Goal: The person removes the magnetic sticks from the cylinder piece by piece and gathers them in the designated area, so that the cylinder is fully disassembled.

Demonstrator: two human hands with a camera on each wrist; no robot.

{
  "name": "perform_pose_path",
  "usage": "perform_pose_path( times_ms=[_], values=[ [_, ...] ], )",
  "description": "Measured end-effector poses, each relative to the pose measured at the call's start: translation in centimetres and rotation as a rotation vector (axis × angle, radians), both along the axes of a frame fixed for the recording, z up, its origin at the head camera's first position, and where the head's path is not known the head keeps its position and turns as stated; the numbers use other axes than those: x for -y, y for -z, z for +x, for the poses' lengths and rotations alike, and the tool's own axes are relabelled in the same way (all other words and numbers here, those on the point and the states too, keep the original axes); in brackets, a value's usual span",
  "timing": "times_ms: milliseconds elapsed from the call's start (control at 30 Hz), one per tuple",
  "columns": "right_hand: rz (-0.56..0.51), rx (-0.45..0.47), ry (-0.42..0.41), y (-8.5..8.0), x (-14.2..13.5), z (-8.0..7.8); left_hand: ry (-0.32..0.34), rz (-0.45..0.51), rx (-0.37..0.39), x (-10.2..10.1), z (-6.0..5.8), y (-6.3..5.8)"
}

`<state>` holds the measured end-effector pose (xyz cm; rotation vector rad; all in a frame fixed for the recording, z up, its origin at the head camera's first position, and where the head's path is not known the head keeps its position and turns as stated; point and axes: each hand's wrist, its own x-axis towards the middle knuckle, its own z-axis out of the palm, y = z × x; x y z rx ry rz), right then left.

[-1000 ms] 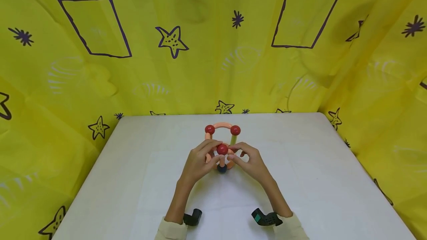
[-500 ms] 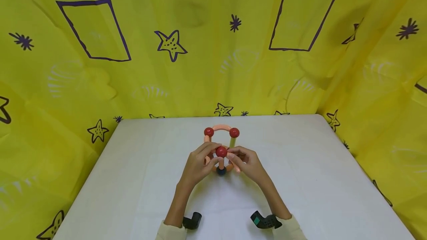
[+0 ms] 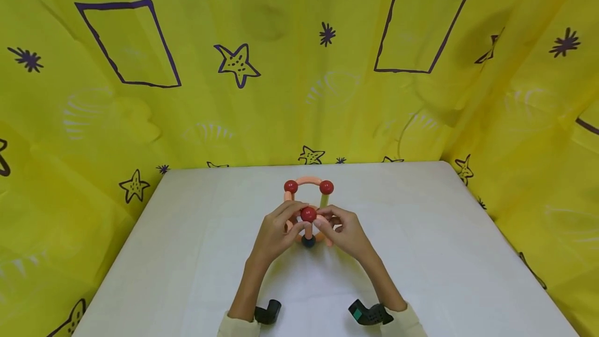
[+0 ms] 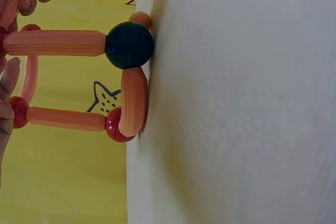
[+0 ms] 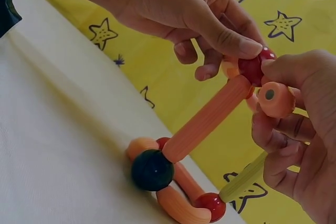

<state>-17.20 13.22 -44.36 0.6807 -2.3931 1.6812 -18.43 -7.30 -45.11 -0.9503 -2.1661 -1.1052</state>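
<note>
A frame of magnetic sticks and balls stands on the white table [image 3: 187, 254]. My left hand [image 3: 275, 230] pinches the red ball [image 3: 309, 214] at its near top corner. Below that ball an upright orange stick [image 5: 210, 119] runs down to a dark blue-green ball [image 5: 152, 170]. My right hand [image 3: 345, 229] pinches a curved orange magnetic stick [image 5: 276, 107] right beside the red ball; its grey magnet end faces the right wrist camera. Two more red balls, one at the back left [image 3: 290, 186] and one at the back right [image 3: 326, 187], are joined by an orange arc [image 3: 309, 180].
A yellow-green stick [image 5: 244, 177] forms the frame's back right upright. Lower orange arcs [image 4: 134, 98] lie along the table. Behind the table hangs a yellow curtain [image 3: 281, 113] with purple drawings. Black wrist cameras sit near both sleeves.
The curved stick in my right hand has turned so that one end hangs downward below the fingers. My left hand keeps its pinch on the red ball. The head view has shifted slightly.
</note>
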Motion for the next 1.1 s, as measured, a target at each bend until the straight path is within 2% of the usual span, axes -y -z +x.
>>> perform_pose_path(
  times_ms=[133, 333, 800, 1100],
  values=[
    [0.022, -0.057, 0.030, 0.30, 0.07, -0.18, -0.008, -0.005, 0.008, 0.07, -0.03, 0.01],
    [0.021, -0.117, 0.022, 0.59, -0.14, -0.39, -0.002, -0.005, 0.038, 0.09, 0.01, -0.03],
    [0.043, -0.158, 0.038, 0.57, -0.06, -0.34, -0.023, -0.021, 0.024, 0.11, 0.12, -0.14],
    [0.046, -0.166, 0.077, 0.43, -0.04, -0.18, -0.028, -0.027, 0.004, 0.18, 0.08, -0.04]
  ],
)
